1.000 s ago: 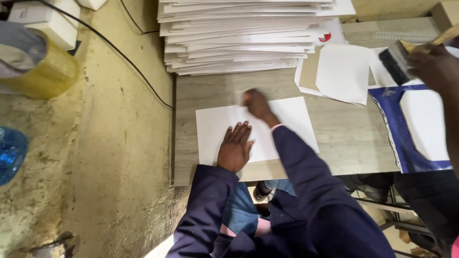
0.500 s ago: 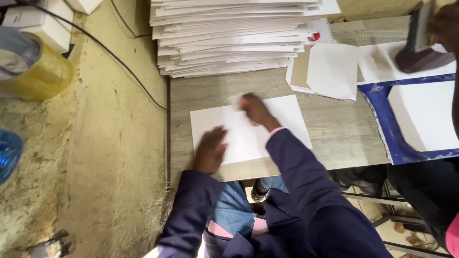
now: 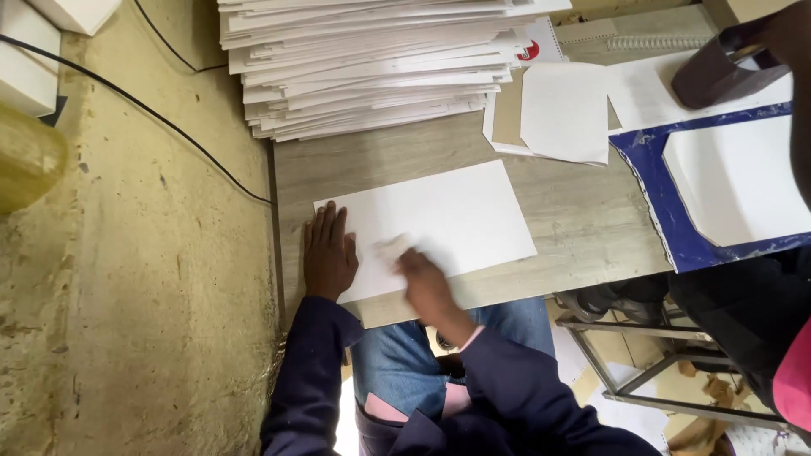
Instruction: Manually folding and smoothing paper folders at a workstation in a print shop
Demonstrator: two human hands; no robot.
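Two hands work one white sheet (image 3: 439, 224): left hand (image 3: 328, 257) lies flat, open, pinning it to the tabletop (image 3: 583, 224); right hand (image 3: 422, 279) is blurred, so its grip is unclear.

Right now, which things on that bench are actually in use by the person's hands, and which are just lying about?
In use:
- white sheet, flat on the wooden table
- left hand, pressed flat on the sheet's left edge
- right hand, blurred, on the sheet

Lying about:
- tall stack of sheets
- folded paper
- blue-edged board
- black cable
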